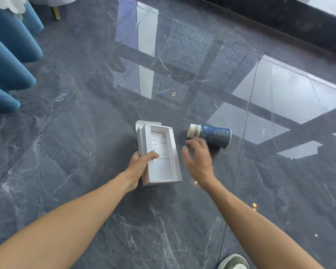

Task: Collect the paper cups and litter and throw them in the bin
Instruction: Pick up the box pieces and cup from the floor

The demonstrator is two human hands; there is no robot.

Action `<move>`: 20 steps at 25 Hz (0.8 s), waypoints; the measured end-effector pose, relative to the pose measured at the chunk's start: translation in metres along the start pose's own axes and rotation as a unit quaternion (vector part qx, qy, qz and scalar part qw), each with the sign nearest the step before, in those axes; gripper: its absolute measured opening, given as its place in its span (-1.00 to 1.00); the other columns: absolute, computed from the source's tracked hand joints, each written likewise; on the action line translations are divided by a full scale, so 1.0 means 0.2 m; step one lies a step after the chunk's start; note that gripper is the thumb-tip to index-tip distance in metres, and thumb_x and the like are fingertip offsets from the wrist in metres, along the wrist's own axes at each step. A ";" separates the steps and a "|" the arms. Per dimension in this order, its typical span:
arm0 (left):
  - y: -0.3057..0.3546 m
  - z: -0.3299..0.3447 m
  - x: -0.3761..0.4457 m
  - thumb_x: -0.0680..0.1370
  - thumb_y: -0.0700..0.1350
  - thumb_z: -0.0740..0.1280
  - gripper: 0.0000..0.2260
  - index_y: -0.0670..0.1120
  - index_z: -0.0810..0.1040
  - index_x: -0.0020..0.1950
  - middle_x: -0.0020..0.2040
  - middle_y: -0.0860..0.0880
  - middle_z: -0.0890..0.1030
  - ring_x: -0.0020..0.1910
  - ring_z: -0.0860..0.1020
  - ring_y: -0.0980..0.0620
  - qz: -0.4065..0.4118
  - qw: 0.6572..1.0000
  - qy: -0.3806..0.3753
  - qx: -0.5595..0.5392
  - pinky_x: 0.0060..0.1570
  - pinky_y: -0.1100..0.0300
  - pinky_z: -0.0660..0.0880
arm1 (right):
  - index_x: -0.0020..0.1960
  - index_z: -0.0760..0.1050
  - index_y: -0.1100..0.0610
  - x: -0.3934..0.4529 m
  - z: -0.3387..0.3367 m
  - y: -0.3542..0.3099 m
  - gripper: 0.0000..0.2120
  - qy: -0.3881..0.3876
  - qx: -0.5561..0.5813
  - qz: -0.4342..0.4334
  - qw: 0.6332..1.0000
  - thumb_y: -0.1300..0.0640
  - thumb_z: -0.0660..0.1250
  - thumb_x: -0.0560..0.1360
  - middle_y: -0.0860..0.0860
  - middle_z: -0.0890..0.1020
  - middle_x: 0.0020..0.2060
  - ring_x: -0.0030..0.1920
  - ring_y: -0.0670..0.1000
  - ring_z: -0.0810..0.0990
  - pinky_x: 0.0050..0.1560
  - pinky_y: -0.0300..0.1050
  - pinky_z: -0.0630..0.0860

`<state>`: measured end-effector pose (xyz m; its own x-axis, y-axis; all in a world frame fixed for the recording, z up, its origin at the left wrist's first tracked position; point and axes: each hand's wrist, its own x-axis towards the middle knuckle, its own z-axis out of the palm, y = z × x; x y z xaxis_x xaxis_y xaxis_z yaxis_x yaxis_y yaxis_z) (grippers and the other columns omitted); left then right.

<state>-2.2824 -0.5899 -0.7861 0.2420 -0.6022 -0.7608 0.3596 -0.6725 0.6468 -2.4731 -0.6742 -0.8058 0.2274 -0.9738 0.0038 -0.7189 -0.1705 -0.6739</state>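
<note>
Floor: dark grey polished marble-look tile floor (85, 133), glossy, mirrored a gridded window and pale sky; thin grout lines ran diagonally.
Wall edge: dark stone skirting band (279, 22) crossed the top right corner.
Drapery: blue fabric folds (10, 61) hung down to the floor at the left edge.
Box: open white cardboard box (163, 167), shallow and rectangular, held above the floor near centre; long axis ran away from the person, open face up, printed white insert inside.
Cup: dark blue paper cup with a cream rim band (211, 134), lay on its side on the floor just right of the box; long axis across the view.
Left hand (139, 165): gripped the box's near left wall, thumb over the edge.
Right hand (199, 161): blurred, hovered just short of the cup, fingers apart and loosely curved, held nothing.
Shoe: white shoe toe (234, 262) at the bottom edge.
</note>
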 end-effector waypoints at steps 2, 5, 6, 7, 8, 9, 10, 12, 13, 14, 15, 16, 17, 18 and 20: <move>-0.01 -0.01 0.00 0.28 0.06 0.47 -0.34 -0.13 0.49 0.34 0.13 -0.09 0.68 0.01 0.63 -0.01 0.000 1.000 -0.011 0.017 -0.12 0.15 0.48 | 0.29 0.50 0.24 0.16 -0.08 0.09 -0.60 0.119 -0.044 0.075 0.989 0.11 0.42 0.52 0.20 0.50 0.27 0.31 0.22 0.45 0.37 0.03 0.37; -0.01 -0.02 -0.04 0.28 0.03 0.42 -0.37 -0.11 0.47 0.33 0.07 -0.05 0.66 -0.05 0.61 0.03 0.010 0.999 -0.021 0.041 -0.17 0.17 0.46 | 0.53 0.21 0.28 0.38 -0.25 0.26 -0.21 0.143 -0.029 0.278 0.950 -0.05 0.47 0.49 0.24 0.34 0.48 0.49 0.25 0.29 0.49 0.13 0.26; -0.01 -0.03 -0.05 0.28 0.02 0.41 -0.37 -0.10 0.48 0.33 0.08 -0.05 0.66 -0.05 0.61 0.04 0.011 0.998 -0.024 0.051 -0.18 0.17 0.46 | 0.56 0.16 0.27 0.44 -0.28 0.33 -0.14 0.121 -0.002 0.324 0.938 -0.08 0.49 0.47 0.22 0.32 0.51 0.51 0.24 0.29 0.51 0.13 0.28; -0.01 -0.04 -0.06 0.28 0.02 0.40 -0.37 -0.10 0.48 0.34 0.10 -0.06 0.66 -0.04 0.61 0.04 0.009 0.998 -0.028 0.060 -0.18 0.17 0.46 | 0.56 0.15 0.26 0.49 -0.29 0.39 -0.10 0.095 0.036 0.355 0.929 -0.11 0.50 0.45 0.20 0.35 0.50 0.49 0.24 0.35 0.48 0.15 0.33; -0.01 -0.05 -0.07 0.28 0.02 0.39 -0.37 -0.10 0.47 0.35 0.12 -0.07 0.66 -0.03 0.61 0.03 0.006 0.997 -0.035 0.068 -0.18 0.17 0.47 | 0.54 0.19 0.25 0.51 -0.30 0.44 -0.12 0.074 0.073 0.373 0.922 -0.14 0.51 0.43 0.19 0.41 0.45 0.42 0.23 0.43 0.40 0.15 0.42; -0.01 -0.06 -0.07 0.29 0.02 0.38 -0.36 -0.10 0.46 0.36 0.13 -0.07 0.65 -0.02 0.62 0.01 0.005 0.997 -0.038 0.072 -0.17 0.16 0.47 | 0.50 0.26 0.25 0.53 -0.28 0.48 -0.17 0.062 0.107 0.380 0.917 -0.14 0.51 0.43 0.17 0.49 0.36 0.31 0.22 0.51 0.27 0.11 0.49; -0.01 -0.07 -0.07 0.29 0.02 0.38 -0.35 -0.11 0.46 0.37 0.12 -0.07 0.65 -0.01 0.62 0.00 0.002 0.997 -0.035 0.072 -0.16 0.15 0.47 | 0.42 0.35 0.26 0.55 -0.26 0.50 -0.27 0.059 0.133 0.378 0.914 -0.12 0.50 0.44 0.15 0.55 0.26 0.20 0.19 0.56 0.13 0.04 0.51; -0.02 -0.09 -0.06 0.29 0.02 0.37 -0.34 -0.12 0.46 0.38 0.10 -0.07 0.65 -0.01 0.61 -0.01 -0.007 0.998 -0.023 0.066 -0.17 0.14 0.46 | 0.28 0.46 0.28 0.58 -0.20 0.51 -0.48 0.074 0.169 0.368 0.912 -0.04 0.46 0.49 0.14 0.59 0.12 0.07 0.15 0.57 0.00 -0.03 0.45; -0.02 -0.09 -0.06 0.29 0.02 0.37 -0.35 -0.12 0.47 0.37 0.08 -0.07 0.65 -0.03 0.61 -0.01 -0.010 0.998 -0.016 0.065 -0.18 0.14 0.46 | 0.25 0.48 0.27 0.59 -0.18 0.51 -0.56 0.085 0.184 0.365 0.909 0.00 0.44 0.52 0.14 0.59 0.09 0.05 0.13 0.56 -0.01 -0.04 0.44; -0.02 -0.10 -0.05 0.29 0.02 0.37 -0.36 -0.12 0.47 0.35 0.06 -0.07 0.65 -0.05 0.61 -0.01 -0.015 0.998 -0.010 0.062 -0.19 0.14 0.45 | 0.22 0.50 0.26 0.59 -0.16 0.49 -0.61 0.092 0.197 0.365 0.905 0.02 0.42 0.54 0.12 0.59 0.05 0.02 0.11 0.55 0.00 -0.05 0.44; -0.02 -0.10 -0.04 0.28 0.02 0.37 -0.37 -0.13 0.48 0.35 0.05 -0.08 0.66 -0.06 0.61 -0.02 -0.020 0.998 -0.006 0.059 -0.20 0.14 0.45 | 0.20 0.50 0.28 0.58 -0.14 0.48 -0.64 0.097 0.205 0.363 0.904 0.03 0.40 0.55 0.10 0.58 0.00 -0.01 0.09 0.53 -0.01 -0.05 0.43; -0.02 -0.09 -0.04 0.28 0.03 0.37 -0.37 -0.14 0.49 0.34 0.05 -0.09 0.67 -0.07 0.62 -0.03 -0.027 0.998 -0.002 0.056 -0.20 0.13 0.46 | 0.19 0.51 0.32 0.58 -0.13 0.46 -0.64 0.102 0.202 0.362 0.905 0.04 0.37 0.56 0.09 0.56 -0.05 -0.04 0.07 0.52 -0.03 -0.05 0.43; -0.01 -0.08 -0.05 0.29 0.03 0.37 -0.37 -0.14 0.51 0.33 0.04 -0.10 0.68 -0.07 0.62 -0.04 -0.031 0.998 0.000 0.053 -0.19 0.13 0.46 | 0.18 0.51 0.35 0.56 -0.12 0.45 -0.63 0.105 0.195 0.357 0.908 0.05 0.34 0.57 0.09 0.54 -0.08 -0.07 0.06 0.50 -0.04 -0.05 0.43; 0.00 -0.08 -0.07 0.29 0.04 0.38 -0.39 -0.14 0.52 0.32 0.02 -0.10 0.68 -0.08 0.62 -0.04 -0.035 0.998 0.001 0.048 -0.19 0.12 0.47 | 0.16 0.51 0.36 0.53 -0.12 0.40 -0.65 0.098 0.185 0.351 0.913 0.07 0.31 0.58 0.09 0.54 -0.10 -0.08 0.05 0.50 -0.04 -0.04 0.43; 0.07 -0.08 -0.16 0.35 0.03 0.43 -0.45 -0.14 0.53 0.29 0.00 -0.09 0.68 -0.10 0.62 -0.05 -0.055 0.997 0.004 0.046 -0.19 0.12 0.47 | 0.15 0.55 0.27 0.45 -0.18 0.23 -0.76 0.081 0.168 0.332 0.925 0.12 0.27 0.60 0.09 0.60 -0.05 -0.03 0.06 0.55 0.03 0.00 0.49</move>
<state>-2.2713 -0.5730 -0.7543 0.2135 -0.5192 -0.8276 0.3010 -0.7709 0.5613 -2.5099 -0.7746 -0.8095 -0.3113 -0.8620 -0.4001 -0.4149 0.5020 -0.7589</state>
